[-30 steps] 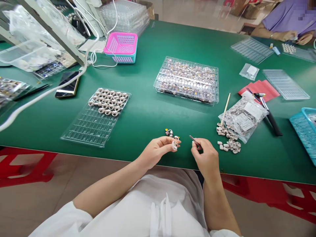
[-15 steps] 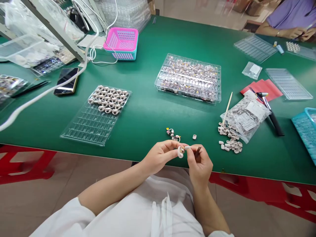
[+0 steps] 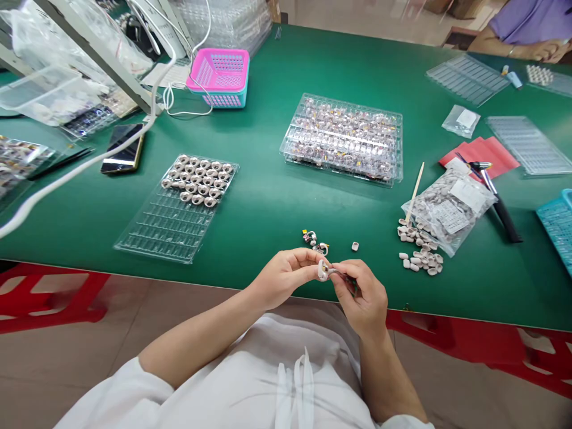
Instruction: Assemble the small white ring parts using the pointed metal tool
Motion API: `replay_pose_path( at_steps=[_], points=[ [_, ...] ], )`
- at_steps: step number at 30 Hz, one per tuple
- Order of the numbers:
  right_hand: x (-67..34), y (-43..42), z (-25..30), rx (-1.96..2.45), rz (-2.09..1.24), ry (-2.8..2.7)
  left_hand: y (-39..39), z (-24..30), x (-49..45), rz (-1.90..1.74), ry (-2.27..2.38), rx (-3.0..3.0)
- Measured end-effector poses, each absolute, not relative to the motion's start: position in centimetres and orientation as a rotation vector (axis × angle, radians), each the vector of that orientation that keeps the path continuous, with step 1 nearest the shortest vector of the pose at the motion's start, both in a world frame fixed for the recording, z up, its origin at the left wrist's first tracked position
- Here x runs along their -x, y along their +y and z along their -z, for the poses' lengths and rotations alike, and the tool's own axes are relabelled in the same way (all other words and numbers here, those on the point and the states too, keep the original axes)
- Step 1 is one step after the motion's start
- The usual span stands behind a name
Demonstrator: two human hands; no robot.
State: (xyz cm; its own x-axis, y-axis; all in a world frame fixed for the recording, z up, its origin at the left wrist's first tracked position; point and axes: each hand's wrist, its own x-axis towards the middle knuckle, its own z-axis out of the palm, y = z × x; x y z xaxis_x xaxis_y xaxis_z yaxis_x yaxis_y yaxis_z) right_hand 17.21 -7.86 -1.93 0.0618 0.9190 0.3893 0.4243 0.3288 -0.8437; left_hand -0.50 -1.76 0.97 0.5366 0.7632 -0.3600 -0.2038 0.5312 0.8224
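Over green table [image 3: 250, 238]: curved whitish piece [image 3: 321, 272], dark inside, pinched in left fingers [image 3: 304, 275]; right fingers [image 3: 357, 269] grip dark tool [image 3: 347, 277].

Tray [image 3: 154, 229] left of ring piece [image 3: 322, 271], bag [image 3: 449, 205] right, baskets [image 3: 217, 89] seemingly nested behind

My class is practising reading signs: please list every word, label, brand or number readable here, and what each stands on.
No text can be read.
Large clear bag: lower label has print, too small to read; upper label too blurred.
Small clear bag: white label, too small to read.
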Motion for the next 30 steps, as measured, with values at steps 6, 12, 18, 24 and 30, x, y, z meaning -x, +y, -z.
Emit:
replay_pose_path(
  at_steps=[6,12,18,24,30],
  points=[
    [-16.8,-8.6,2.8,1.218,-0.385,-1.582,-1.9,-1.0,0.5,-0.673,0.794,-0.812],
    [-16.0,-9.1,2.7,1.221,-0.609,-1.337,-2.0,-1.5,0.3,-0.701,0.855,-0.89],
    [-16.0,-8.3,2.5,1.097,-0.991,-1.036,-2.3,-1.6,-0.1,-0.776,0.867,-0.922],
    [-15.8,-7.7,2.7,1.037,-1.094,-0.979,-2.6,-1.1,0.2,-0.802,0.909,-1.047],
    [-15.8,-7.8,2.7,1.002,-1.088,-0.982,-3.0,-1.0,0.5,-0.839,1.004,-1.266]
  ],
)
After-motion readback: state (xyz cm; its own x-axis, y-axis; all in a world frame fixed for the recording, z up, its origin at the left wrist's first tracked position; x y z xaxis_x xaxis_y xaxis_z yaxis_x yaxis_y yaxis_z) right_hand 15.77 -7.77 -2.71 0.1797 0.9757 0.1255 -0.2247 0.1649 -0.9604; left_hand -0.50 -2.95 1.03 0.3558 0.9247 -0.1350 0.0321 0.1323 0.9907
